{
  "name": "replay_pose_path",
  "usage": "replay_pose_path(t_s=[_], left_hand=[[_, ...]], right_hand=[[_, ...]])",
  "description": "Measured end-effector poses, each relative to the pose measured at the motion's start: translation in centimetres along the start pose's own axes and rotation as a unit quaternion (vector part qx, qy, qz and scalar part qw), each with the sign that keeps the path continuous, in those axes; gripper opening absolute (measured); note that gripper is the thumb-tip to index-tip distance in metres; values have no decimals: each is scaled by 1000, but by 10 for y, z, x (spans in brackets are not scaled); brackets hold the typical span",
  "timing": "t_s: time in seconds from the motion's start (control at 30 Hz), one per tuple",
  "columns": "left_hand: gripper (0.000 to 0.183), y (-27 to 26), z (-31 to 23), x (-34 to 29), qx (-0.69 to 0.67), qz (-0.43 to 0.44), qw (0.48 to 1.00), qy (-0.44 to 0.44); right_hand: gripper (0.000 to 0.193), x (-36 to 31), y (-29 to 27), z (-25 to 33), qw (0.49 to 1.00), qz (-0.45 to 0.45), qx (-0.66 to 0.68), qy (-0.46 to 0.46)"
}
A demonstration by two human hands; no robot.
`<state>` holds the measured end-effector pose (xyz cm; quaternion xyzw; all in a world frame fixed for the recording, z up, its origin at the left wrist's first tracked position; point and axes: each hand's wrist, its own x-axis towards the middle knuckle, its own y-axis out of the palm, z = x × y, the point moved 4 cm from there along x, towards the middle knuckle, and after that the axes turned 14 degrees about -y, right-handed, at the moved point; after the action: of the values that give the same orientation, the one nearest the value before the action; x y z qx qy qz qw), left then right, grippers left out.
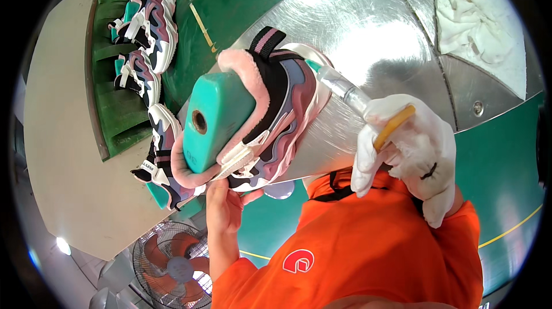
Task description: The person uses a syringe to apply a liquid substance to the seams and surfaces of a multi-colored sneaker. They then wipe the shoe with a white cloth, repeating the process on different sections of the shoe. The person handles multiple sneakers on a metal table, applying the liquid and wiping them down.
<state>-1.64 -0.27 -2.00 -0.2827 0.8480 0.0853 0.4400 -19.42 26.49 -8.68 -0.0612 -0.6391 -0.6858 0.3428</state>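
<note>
A chunky sneaker (282, 108) in pink, purple, black and white is tilted over the metal table, with pink fleece lining round its collar. A teal shoe last (215, 119) with a round hole fills its opening. My bare left hand (227, 208) grips the sneaker from its near lower side; some fingers are hidden behind it. In a white glove, my right hand (411, 151) is closed round a clear syringe (345, 90). The syringe's teal tip meets the sneaker's edge, near the white sole by the heel. A curved amber strip (394, 128) lies across the gloved fingers.
Several similar sneakers (152, 33) line a green slotted rack (115, 131) on a beige board (63, 125) at left. A white cloth (480, 27) lies on the round metal table (374, 27) at far right. A floor fan (178, 269) stands at lower left.
</note>
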Motion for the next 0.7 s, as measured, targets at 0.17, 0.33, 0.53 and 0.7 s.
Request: replay_pose_path(t_s=[0.17,0.33,0.53,0.7], left_hand=[[49,1,5,-5,-12,-1,1000,-14],[50,6,5,-4,-19,-8,1000,-13],[52,4,13,-5,-15,3,1000,-13],[57,9,16,-10,-16,26,999,-11]], right_hand=[[119,-7,9,1,995,-91,-25,34],[99,0,15,6,991,-100,-57,67],[113,2,21,11,975,-158,-93,125],[118,1,23,11,971,-170,-66,156]])
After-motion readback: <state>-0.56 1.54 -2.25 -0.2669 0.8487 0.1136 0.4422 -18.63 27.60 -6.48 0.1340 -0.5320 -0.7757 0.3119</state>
